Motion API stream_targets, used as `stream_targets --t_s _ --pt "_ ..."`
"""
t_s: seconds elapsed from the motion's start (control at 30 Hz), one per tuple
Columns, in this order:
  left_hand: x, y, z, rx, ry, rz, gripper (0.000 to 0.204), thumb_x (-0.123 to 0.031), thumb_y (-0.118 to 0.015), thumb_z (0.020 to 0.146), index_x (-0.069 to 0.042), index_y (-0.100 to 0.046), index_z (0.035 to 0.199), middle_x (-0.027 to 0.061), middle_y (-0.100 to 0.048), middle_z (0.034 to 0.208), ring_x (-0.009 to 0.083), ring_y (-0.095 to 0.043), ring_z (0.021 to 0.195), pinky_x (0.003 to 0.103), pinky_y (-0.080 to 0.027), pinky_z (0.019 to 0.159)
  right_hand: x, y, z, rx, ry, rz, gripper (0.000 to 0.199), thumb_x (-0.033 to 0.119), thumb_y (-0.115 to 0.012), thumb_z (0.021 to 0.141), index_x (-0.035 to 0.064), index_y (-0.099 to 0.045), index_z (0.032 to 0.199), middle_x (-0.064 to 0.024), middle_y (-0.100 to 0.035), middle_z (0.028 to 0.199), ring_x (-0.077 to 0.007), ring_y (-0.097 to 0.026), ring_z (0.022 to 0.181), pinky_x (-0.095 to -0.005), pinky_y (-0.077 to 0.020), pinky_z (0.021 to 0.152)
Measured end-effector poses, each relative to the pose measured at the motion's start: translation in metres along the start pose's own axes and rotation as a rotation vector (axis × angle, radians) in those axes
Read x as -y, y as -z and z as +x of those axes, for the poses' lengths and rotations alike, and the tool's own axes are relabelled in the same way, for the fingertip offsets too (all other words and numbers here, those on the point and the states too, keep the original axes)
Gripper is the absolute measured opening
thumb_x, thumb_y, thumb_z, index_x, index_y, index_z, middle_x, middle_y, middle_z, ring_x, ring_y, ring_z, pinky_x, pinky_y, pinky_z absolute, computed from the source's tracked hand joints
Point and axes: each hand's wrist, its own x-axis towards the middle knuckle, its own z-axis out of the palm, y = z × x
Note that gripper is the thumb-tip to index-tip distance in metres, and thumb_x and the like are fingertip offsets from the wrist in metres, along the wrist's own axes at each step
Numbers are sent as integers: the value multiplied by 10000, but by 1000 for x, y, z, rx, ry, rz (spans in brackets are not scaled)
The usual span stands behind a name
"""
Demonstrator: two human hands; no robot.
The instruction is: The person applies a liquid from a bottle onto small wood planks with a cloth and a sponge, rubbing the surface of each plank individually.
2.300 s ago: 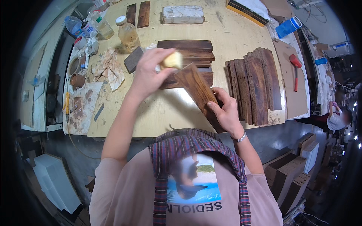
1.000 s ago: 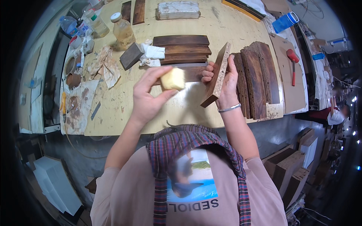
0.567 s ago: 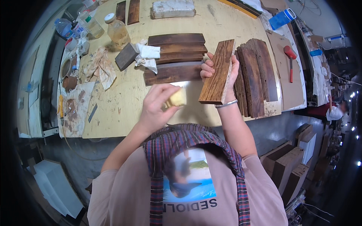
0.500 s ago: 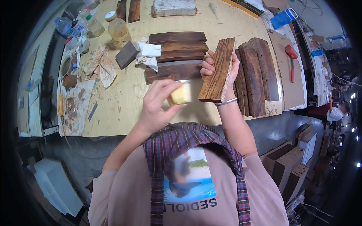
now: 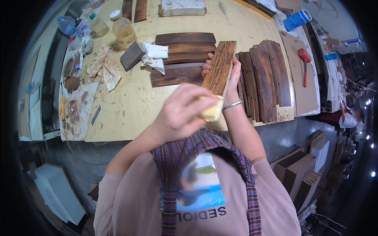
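My left hand [image 5: 179,110] grips a pale yellow sponge-like block [image 5: 213,111], its fingers slightly blurred by motion. The block is at the near end of a brown wooden board [image 5: 221,65] with strong dark grain. My right hand [image 5: 234,75] holds this board tilted above the table, fingers on its left edge and thumb side on its right. Behind it lie several dark wooden boards [image 5: 185,38] in a group. More dark boards [image 5: 264,86] with rough edges lie side by side to the right of my right hand.
The pale tabletop [image 5: 130,114] has a dark grey block [image 5: 132,56], white crumpled cloth [image 5: 156,52], a stained rag [image 5: 106,69] and a capped jar of yellowish liquid [image 5: 124,31] on its left. A red mallet [image 5: 304,57] lies on cardboard at the right. A person [image 5: 348,117] is farther off.
My left hand has moved right with the yellow block, from beside the board to its near end. The board in my right hand has shifted slightly left.
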Motion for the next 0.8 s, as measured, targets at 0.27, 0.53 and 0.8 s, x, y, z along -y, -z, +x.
stream_targets --t_s 0.27,0.53,0.8 --pt "3 4 -4 26 0 28 526 -9 -731 621 -53 -662 1140 129 -620 1057 320 -609 928 415 -518 794 1 0 -7 -62 -21 -83 686 635 -347 927 13 -533 1151 -101 -539 865 -208 -528 741 -359 -479 657" --pt "54 9 12 79 116 38 459 -19 -704 714 -47 -674 1170 131 -637 1122 303 -602 1032 392 -499 890 -22 -15 -34 61 -355 -341 649 650 -371 948 81 -577 1179 -85 -662 916 -217 -669 805 -357 -589 590" --pt "14 8 23 355 -102 20 395 -134 -786 715 -83 -687 1094 101 -636 1065 279 -617 1006 388 -526 888 -29 -4 -30 33 -469 -207 643 628 -372 981 56 -584 1186 -110 -656 1031 -228 -679 881 -342 -603 675"
